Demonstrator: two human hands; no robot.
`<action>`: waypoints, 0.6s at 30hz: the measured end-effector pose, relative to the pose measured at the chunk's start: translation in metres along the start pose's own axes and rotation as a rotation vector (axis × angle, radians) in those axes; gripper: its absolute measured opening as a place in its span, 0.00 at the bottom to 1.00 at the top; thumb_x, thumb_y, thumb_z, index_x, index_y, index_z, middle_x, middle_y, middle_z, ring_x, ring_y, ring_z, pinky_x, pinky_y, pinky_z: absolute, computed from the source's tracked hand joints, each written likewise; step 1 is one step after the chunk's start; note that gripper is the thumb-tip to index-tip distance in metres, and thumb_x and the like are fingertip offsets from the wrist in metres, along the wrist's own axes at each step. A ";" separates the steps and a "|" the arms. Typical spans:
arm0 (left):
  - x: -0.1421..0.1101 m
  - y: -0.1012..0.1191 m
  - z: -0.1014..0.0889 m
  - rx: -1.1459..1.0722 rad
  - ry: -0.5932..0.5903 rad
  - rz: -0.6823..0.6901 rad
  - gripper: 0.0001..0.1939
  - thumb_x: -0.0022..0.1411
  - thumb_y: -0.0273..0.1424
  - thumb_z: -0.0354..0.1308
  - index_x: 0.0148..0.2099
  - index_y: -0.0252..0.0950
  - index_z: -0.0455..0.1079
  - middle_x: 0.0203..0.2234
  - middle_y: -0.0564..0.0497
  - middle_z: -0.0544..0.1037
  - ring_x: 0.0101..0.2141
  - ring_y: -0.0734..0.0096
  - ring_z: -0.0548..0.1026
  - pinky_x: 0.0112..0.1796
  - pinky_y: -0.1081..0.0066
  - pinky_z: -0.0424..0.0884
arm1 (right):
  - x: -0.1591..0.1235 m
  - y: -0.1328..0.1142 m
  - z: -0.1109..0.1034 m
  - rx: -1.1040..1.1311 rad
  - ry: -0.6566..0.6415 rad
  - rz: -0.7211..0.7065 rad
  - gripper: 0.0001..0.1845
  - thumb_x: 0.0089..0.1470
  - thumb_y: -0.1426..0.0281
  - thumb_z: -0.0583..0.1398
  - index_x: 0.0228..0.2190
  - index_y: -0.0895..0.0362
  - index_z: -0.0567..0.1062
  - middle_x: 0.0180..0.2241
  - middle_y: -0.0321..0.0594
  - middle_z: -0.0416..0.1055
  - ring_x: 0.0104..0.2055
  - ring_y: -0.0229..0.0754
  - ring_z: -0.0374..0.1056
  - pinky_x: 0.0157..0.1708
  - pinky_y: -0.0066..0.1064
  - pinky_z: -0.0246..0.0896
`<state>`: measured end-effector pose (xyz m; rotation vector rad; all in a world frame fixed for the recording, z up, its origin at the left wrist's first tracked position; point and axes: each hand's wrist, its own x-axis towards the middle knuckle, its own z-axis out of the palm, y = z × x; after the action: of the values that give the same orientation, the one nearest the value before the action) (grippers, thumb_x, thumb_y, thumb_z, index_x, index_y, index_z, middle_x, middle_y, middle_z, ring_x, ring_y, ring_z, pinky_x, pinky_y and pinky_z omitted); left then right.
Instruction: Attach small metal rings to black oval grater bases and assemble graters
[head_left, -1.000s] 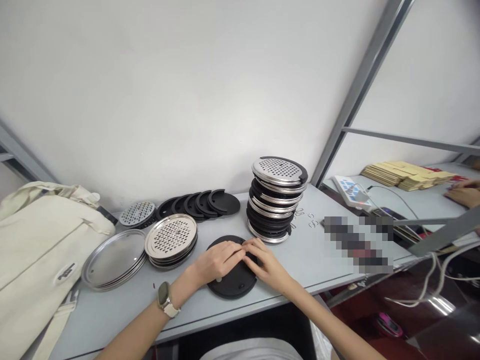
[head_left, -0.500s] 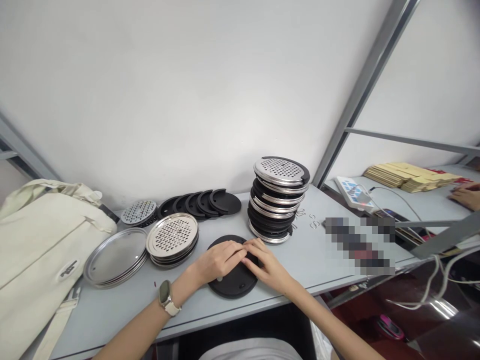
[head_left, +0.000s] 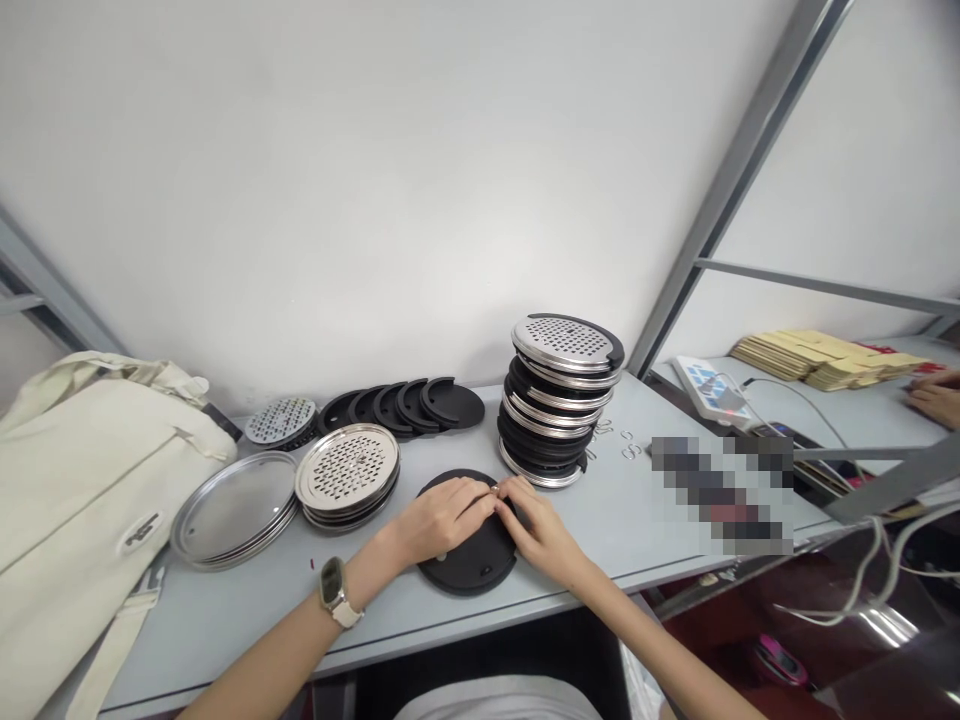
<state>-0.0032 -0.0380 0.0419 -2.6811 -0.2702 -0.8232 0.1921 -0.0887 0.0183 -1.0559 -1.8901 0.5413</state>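
Note:
A round black disc [head_left: 471, 560] lies flat on the grey table in front of me, with a small hole near its lower edge. My left hand [head_left: 450, 515] rests over its upper part, fingers closed in a pinch. From the other side my right hand [head_left: 534, 520] meets it, thumb and fingers pinched too. A tiny shiny bit shows between the fingertips, too small to name. Behind the right hand rises a tall stack of perforated metal discs and black discs [head_left: 562, 400]. Several small metal rings [head_left: 630, 446] lie right of that stack.
At left are a pile of perforated metal discs [head_left: 349, 470], plain metal lids [head_left: 236, 510], a smaller grater disc [head_left: 280, 422] and a cream bag [head_left: 90, 500]. Overlapping black discs [head_left: 457, 405] line the wall. Beyond the frame post [head_left: 739, 190], another person's hand [head_left: 937, 398] is near yellow cardboard [head_left: 817, 358].
My fingertips have drawn slightly apart, and a small shiny bit now shows between them. The black disc stays in place; the view has shifted slightly.

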 end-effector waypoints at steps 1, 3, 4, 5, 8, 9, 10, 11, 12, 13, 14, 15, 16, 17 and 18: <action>0.000 0.000 0.000 0.022 0.002 0.011 0.12 0.67 0.23 0.46 0.50 0.28 0.65 0.39 0.41 0.74 0.40 0.66 0.74 0.42 0.64 0.74 | 0.000 0.001 0.000 0.010 0.020 0.007 0.09 0.65 0.69 0.49 0.34 0.53 0.68 0.33 0.40 0.68 0.38 0.44 0.64 0.41 0.36 0.61; 0.003 0.001 -0.001 0.073 -0.016 0.070 0.11 0.67 0.22 0.46 0.48 0.27 0.66 0.37 0.42 0.74 0.37 0.66 0.74 0.39 0.65 0.73 | 0.000 0.004 0.001 0.033 0.048 0.028 0.08 0.65 0.69 0.49 0.35 0.53 0.67 0.33 0.40 0.68 0.37 0.43 0.65 0.40 0.35 0.61; 0.005 0.002 -0.002 0.099 -0.033 0.116 0.10 0.67 0.22 0.46 0.46 0.28 0.67 0.35 0.43 0.74 0.35 0.67 0.74 0.36 0.66 0.73 | -0.001 0.006 0.001 0.041 0.057 0.041 0.08 0.65 0.69 0.49 0.36 0.53 0.67 0.34 0.40 0.68 0.37 0.43 0.65 0.40 0.35 0.62; 0.007 0.003 -0.003 0.120 -0.062 0.163 0.09 0.66 0.22 0.46 0.44 0.28 0.68 0.32 0.45 0.74 0.32 0.68 0.73 0.34 0.67 0.72 | -0.001 0.007 0.002 0.043 0.066 0.052 0.08 0.65 0.69 0.49 0.37 0.54 0.68 0.34 0.40 0.68 0.38 0.43 0.66 0.41 0.35 0.62; 0.011 0.007 -0.005 0.143 -0.091 0.234 0.08 0.65 0.22 0.48 0.36 0.30 0.68 0.27 0.49 0.73 0.28 0.71 0.71 0.30 0.69 0.69 | -0.002 0.011 0.002 0.026 0.080 0.067 0.10 0.65 0.69 0.49 0.40 0.54 0.70 0.34 0.41 0.69 0.38 0.44 0.67 0.42 0.36 0.62; 0.011 0.008 -0.004 0.137 -0.082 0.228 0.08 0.65 0.23 0.49 0.33 0.31 0.67 0.25 0.50 0.72 0.26 0.71 0.70 0.29 0.69 0.67 | -0.002 0.012 0.002 0.018 0.079 0.067 0.11 0.65 0.69 0.49 0.41 0.54 0.71 0.34 0.41 0.70 0.38 0.44 0.67 0.43 0.37 0.62; 0.011 0.009 -0.003 0.123 -0.070 0.211 0.10 0.66 0.25 0.49 0.31 0.32 0.66 0.23 0.51 0.71 0.25 0.71 0.70 0.27 0.70 0.66 | -0.002 0.012 0.002 0.011 0.077 0.066 0.12 0.65 0.69 0.49 0.41 0.54 0.71 0.33 0.41 0.70 0.38 0.44 0.67 0.43 0.37 0.62; 0.009 0.010 -0.002 0.101 -0.058 0.185 0.12 0.66 0.27 0.50 0.28 0.33 0.65 0.20 0.52 0.70 0.23 0.71 0.69 0.25 0.70 0.64 | -0.002 0.012 0.001 0.008 0.075 0.066 0.12 0.65 0.68 0.49 0.41 0.54 0.72 0.32 0.41 0.70 0.38 0.44 0.67 0.43 0.37 0.62; 0.007 0.011 0.000 0.070 -0.056 0.154 0.14 0.66 0.29 0.50 0.26 0.34 0.64 0.19 0.52 0.69 0.21 0.72 0.68 0.23 0.70 0.61 | -0.001 0.012 0.001 0.008 0.077 0.070 0.12 0.65 0.68 0.50 0.42 0.54 0.72 0.32 0.41 0.70 0.37 0.44 0.67 0.42 0.37 0.62; 0.005 0.012 0.001 0.027 -0.068 0.125 0.16 0.65 0.30 0.50 0.25 0.34 0.63 0.18 0.52 0.69 0.20 0.72 0.68 0.21 0.70 0.60 | -0.001 0.012 0.000 0.013 0.082 0.080 0.12 0.65 0.67 0.50 0.42 0.54 0.72 0.32 0.40 0.70 0.37 0.44 0.67 0.42 0.37 0.62; 0.003 0.013 0.001 -0.024 -0.096 0.098 0.16 0.65 0.31 0.50 0.24 0.35 0.63 0.17 0.53 0.69 0.19 0.72 0.67 0.21 0.70 0.59 | 0.001 0.012 0.000 0.022 0.089 0.095 0.13 0.65 0.67 0.50 0.43 0.54 0.72 0.31 0.40 0.69 0.36 0.44 0.67 0.41 0.36 0.62; 0.001 0.015 0.002 -0.081 -0.134 0.077 0.16 0.64 0.31 0.50 0.24 0.35 0.63 0.17 0.53 0.70 0.19 0.72 0.68 0.21 0.70 0.58 | 0.002 0.012 0.000 0.034 0.097 0.116 0.13 0.65 0.66 0.50 0.44 0.54 0.71 0.30 0.39 0.69 0.35 0.43 0.67 0.40 0.36 0.62; 0.000 0.017 0.001 -0.136 -0.175 0.061 0.15 0.64 0.32 0.51 0.24 0.35 0.63 0.17 0.53 0.71 0.19 0.73 0.68 0.21 0.70 0.58 | 0.004 0.012 0.000 0.046 0.105 0.141 0.13 0.64 0.65 0.50 0.45 0.54 0.71 0.30 0.38 0.68 0.34 0.43 0.67 0.40 0.35 0.63; -0.001 0.019 0.001 -0.182 -0.209 0.045 0.15 0.63 0.31 0.51 0.24 0.35 0.64 0.17 0.53 0.71 0.19 0.73 0.68 0.21 0.70 0.58 | 0.007 0.013 0.000 0.055 0.111 0.164 0.13 0.64 0.65 0.50 0.45 0.54 0.70 0.29 0.37 0.67 0.33 0.42 0.67 0.39 0.34 0.63; -0.002 0.022 0.000 -0.221 -0.235 0.031 0.14 0.63 0.32 0.51 0.24 0.35 0.64 0.17 0.53 0.71 0.19 0.72 0.69 0.22 0.70 0.58 | 0.010 0.013 0.001 0.060 0.115 0.182 0.14 0.64 0.64 0.50 0.45 0.55 0.70 0.28 0.36 0.67 0.32 0.42 0.67 0.38 0.34 0.63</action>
<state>0.0013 -0.0583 0.0357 -2.9852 -0.2015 -0.5558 0.1952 -0.0731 0.0134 -1.2012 -1.6780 0.6233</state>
